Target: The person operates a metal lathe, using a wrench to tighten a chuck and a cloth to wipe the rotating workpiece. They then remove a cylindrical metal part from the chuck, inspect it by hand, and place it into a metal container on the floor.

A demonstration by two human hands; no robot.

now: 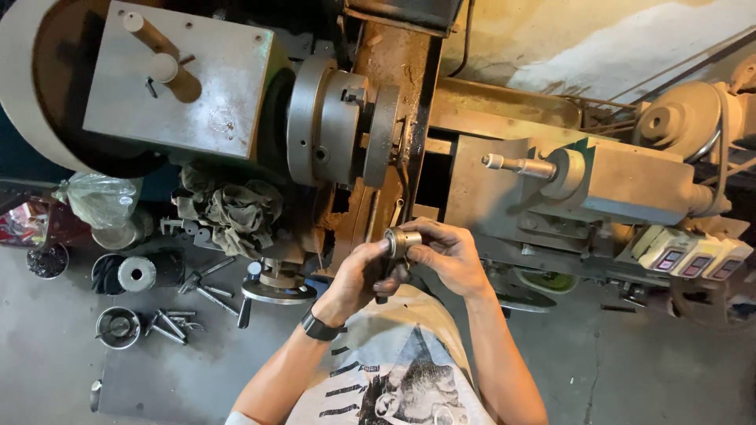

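At the far left of the frame I see a crumpled plastic bag [98,197], and below it on the floor [47,354] a small metal bowl [118,327] with loose bolts [169,324] just beside it. Above, in the upper left, sits the lathe headstock [181,79], with a bundle of dirty rags [232,212] hanging under it and the round chuck [335,122] to its right.

In the lower middle, my left hand [358,279], a black watch [319,327] on its wrist, closes its grip around the near end of a short metal sleeve [402,240]. My right hand [445,256] curls over the same sleeve from the other side, fingers wrapped on it. The sleeve is held between both hands, just below the chuck and in front of the lathe bed.

Further right, the tailstock [622,185] points its spindle [516,165] leftward, and at the right edge a row of switch boxes [693,256] shows.
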